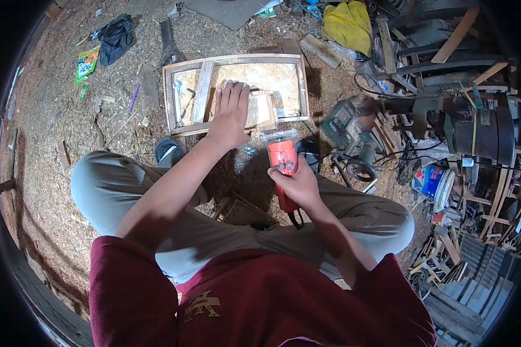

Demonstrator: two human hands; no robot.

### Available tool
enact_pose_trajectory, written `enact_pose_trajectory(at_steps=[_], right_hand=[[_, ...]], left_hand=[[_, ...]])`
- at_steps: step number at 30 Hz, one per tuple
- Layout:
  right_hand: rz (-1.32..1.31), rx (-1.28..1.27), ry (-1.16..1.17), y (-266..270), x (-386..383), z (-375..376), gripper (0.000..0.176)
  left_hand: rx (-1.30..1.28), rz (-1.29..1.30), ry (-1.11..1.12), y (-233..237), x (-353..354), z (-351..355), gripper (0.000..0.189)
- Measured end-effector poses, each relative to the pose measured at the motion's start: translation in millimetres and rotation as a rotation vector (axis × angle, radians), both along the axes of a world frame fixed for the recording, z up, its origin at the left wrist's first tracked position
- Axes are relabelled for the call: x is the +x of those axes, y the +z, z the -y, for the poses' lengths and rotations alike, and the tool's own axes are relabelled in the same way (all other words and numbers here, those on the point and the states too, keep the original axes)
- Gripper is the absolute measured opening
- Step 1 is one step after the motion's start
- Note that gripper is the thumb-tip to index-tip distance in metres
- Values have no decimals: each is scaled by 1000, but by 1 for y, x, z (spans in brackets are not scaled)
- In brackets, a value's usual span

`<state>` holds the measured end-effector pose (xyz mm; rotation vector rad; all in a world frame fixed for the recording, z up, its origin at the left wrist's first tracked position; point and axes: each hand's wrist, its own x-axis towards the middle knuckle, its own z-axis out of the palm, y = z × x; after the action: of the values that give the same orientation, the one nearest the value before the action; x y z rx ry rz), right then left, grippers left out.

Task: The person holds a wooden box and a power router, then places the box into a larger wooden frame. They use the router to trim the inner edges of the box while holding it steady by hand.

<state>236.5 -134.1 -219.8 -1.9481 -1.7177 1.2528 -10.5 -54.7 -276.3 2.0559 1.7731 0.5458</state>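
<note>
Fingers stretched out, my left hand [231,115] lies flat on a small wooden piece [263,111] at the near side of a shallow wooden frame [260,58]. My right hand [298,185] is wrapped round a red trim router [282,156], its cord trailing down by my leg. The router's clear base [279,135] faces the frame, right by the near end of the wooden piece. Inside the frame's left section lies a metal wrench [178,101], beside a crosswise wooden slat [203,91].
A green machine [344,124] with a handwheel [361,170] stands to the right, cables running past it. Wood offcuts [446,254] and a blue-and-white bucket [437,186] crowd the right side. A black plastic bag [116,40] and yellow sack [347,28] lie on the sawdust-covered ground.
</note>
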Motion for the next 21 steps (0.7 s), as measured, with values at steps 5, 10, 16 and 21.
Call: enact_pose_trajectory(at_steps=[5,10,16,21], right_hand=[[36,-17,-8,-7,4,0,49],[-13,-20,-7,-3,1,0,61],[37,-11,10,2,1,-2,61],[25,-19,7,5,-1,-2,61]], left_hand=[[3,7,0,0,0,0,130],[-6,-8,1,0,0,0,130],[2,-9,-10,-3,-1,0,135],[-7,-18,-5,-3,0,-1,136]])
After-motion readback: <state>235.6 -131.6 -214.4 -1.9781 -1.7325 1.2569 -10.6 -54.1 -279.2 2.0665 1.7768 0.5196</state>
